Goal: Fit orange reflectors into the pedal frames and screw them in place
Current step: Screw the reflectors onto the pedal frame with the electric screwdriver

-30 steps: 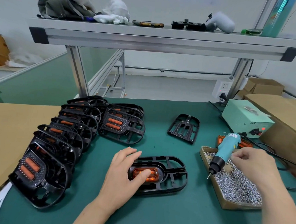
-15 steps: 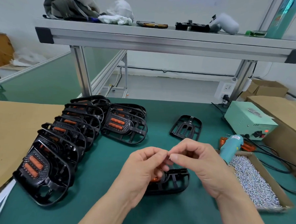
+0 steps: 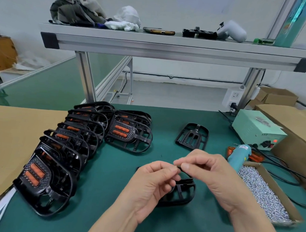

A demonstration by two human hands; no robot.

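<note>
While left hand (image 3: 152,185) and right hand (image 3: 211,174) pinch a tiny item (image 3: 177,166) together, the pedal frame (image 3: 183,192) lies beneath them.

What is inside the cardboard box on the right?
A heap of small silver screws fills the cardboard box. The turquoise screwdriver lies at its far end. The box's floor is hidden under the screws.

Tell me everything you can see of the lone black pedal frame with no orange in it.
The empty pedal frame is black, plastic by its look: a rounded outer loop, cross bars and a perforated centre plate with two long open slots, no reflectors fitted. It lies flat on the green mat, apart, between the finished pedals and the pale green power box. Nothing touches it.
</note>
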